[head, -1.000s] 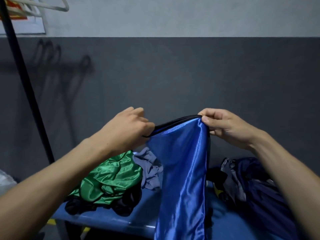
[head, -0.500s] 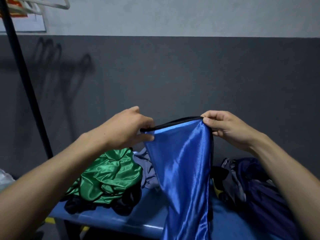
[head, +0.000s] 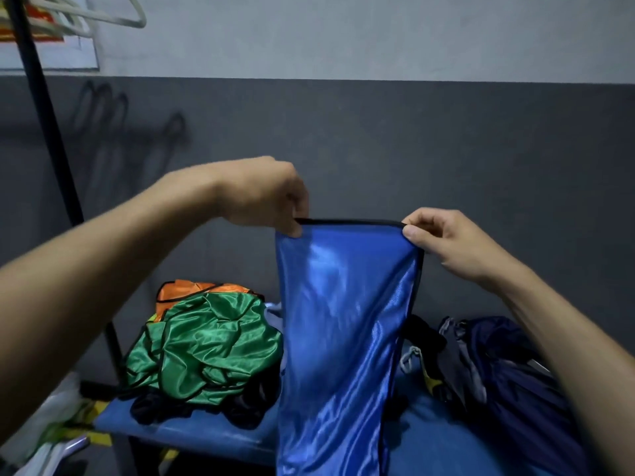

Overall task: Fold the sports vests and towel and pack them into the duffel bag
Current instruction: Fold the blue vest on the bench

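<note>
A shiny blue sports vest point(head: 340, 338) with black trim hangs in front of me, stretched flat along its top edge. My left hand point(head: 264, 197) pinches the top left corner. At the top right corner my right hand point(head: 443, 242) pinches the trim. Below, on a blue bench point(head: 192, 431), a crumpled green vest point(head: 206, 348) lies over an orange vest point(head: 185, 290). A pale grey-blue cloth point(head: 273, 317) peeks out behind the blue vest. The dark navy duffel bag point(head: 508, 372) sits slumped on the bench at the right.
A black pole point(head: 44, 108) of a rack stands at the left, with white hangers point(head: 113, 15) at its top. Dark cloth point(head: 240, 403) lies under the green vest. White plastic bags point(head: 51, 424) sit on the floor at lower left. A grey wall is close behind the bench.
My left hand rose and moved left, pulling the vest's top edge taut and level. The view tilted down, and the orange vest came into sight.
</note>
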Demonstrator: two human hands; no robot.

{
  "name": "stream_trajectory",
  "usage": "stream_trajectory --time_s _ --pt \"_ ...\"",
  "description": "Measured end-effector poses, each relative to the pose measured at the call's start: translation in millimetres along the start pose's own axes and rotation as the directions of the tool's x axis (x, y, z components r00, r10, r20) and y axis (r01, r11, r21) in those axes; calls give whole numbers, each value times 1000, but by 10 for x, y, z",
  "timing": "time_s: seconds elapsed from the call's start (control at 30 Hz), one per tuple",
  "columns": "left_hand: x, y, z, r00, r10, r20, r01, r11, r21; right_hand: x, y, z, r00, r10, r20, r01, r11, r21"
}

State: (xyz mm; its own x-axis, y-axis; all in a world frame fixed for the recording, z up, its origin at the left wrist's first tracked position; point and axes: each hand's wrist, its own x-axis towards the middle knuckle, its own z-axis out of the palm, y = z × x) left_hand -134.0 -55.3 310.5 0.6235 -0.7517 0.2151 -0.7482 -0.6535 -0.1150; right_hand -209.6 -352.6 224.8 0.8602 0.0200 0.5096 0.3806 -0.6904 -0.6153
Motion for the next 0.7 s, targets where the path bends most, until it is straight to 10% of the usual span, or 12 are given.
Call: stream_trajectory --time_s 0.23,0.47,0.7 --pt "55 185 206 963 -79 -258 185 888 420 29 -223 -90 999 -43 -9 43 999 -13" --pt "57 -44 383 970 27 -242 -40 998 -51 13 -324 -145 996 -47 -69 36 988 -151" --pt "21 21 312 999 47 -19 -50 837 -544 12 -288 -192 988 -12 -154 -21 978 -208"
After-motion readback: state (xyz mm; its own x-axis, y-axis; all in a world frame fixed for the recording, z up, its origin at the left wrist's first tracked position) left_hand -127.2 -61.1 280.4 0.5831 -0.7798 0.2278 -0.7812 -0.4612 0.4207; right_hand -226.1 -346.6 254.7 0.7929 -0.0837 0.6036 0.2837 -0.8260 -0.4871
